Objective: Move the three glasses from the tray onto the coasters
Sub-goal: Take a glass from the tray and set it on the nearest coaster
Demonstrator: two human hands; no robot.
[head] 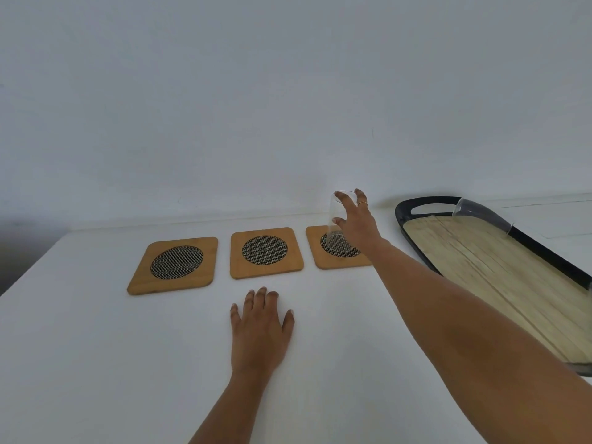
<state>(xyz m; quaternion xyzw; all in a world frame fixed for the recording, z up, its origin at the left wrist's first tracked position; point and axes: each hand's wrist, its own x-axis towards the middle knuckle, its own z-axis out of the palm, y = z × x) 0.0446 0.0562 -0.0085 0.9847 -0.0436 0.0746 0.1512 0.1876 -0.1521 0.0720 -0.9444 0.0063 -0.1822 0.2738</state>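
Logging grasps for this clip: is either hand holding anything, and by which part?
The right hand grips a clear glass around its upper side, fingers near the rim, its base on the right coaster. The left hand lies flat on the table, holding nothing.

The right grip (355, 219) hides part of the right coaster (323, 251) and the glass (336, 225). The tray (480, 267) runs off the picture's right edge, its glass (480, 216) blurred.
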